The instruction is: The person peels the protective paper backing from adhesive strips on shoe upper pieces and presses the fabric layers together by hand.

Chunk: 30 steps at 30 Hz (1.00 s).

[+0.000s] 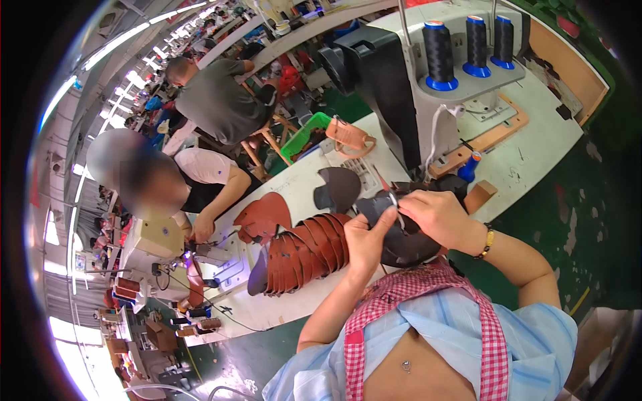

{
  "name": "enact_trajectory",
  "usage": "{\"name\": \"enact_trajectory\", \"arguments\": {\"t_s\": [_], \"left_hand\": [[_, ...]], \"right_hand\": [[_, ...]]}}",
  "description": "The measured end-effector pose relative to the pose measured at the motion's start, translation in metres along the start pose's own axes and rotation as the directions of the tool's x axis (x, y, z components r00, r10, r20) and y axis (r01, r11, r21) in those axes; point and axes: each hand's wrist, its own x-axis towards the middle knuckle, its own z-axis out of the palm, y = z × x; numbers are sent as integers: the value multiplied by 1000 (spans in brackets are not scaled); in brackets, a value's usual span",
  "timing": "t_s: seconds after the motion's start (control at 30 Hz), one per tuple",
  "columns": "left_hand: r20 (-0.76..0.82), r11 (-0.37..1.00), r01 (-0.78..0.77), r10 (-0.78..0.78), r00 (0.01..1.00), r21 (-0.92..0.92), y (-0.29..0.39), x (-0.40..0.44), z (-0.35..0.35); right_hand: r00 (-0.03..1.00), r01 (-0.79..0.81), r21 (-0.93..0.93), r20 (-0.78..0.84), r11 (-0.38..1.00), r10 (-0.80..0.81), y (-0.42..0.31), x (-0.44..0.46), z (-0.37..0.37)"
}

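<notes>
I see the flat dark grey piece of leather-like material (372, 207) between the two hands, over a heap of curved black leather-like pieces (409, 248). The left hand (366, 242) pinches its lower edge, with the thumb on top. The right hand (438, 217) has its fingertips pressed together on the right edge, beside a small whitish bit (393, 199), which from my distance I cannot identify.

I judge this piece to be light, bendable but rather stiff, not fragile, and perhaps slightly slippery. I would take it by the edges, with thumb above and fingers under.

Near the left hand, a row of overlapping reddish-brown leather-like pieces (307, 252) lies on the long white table (291, 176). Farther out stand three black thread cones on blue bases (477, 50), and a co-worker (227, 194) sits across.
</notes>
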Motion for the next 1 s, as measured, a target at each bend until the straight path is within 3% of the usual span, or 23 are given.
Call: {"name": "enact_trajectory", "arguments": {"t_s": [0.13,0.3,0.4,0.5,0.63,0.73,0.87,0.97,1.0], "left_hand": [[11,962,-174,176,984,210,-3,-4,3],[-7,926,-251,264,965,282,-2,-3,1],[-66,931,-269,293,954,247,-2,-4,9],[-125,949,-249,276,953,196,-3,0,8],[-155,928,-277,321,934,251,-3,-3,10],[-137,918,-311,351,926,248,-3,-3,11],[-135,909,-336,376,917,246,-8,1,11],[-156,907,-328,376,914,265,-4,1,15],[-161,907,-325,375,913,268,-5,-2,15]], "right_hand": [[978,118,-73,180,990,-103,6,10,-14],[984,157,-138,108,978,-142,0,17,-10],[995,47,18,-87,999,-45,-5,21,-5],[982,-64,235,-157,970,103,-1,18,4],[905,-326,618,-16,716,426,-7,13,10],[879,-334,685,-22,648,477,-3,9,18],[905,-287,563,-105,775,412,-6,10,16],[887,-302,598,-109,742,449,-7,12,17],[869,-332,667,-59,667,492,-6,8,20]]}}
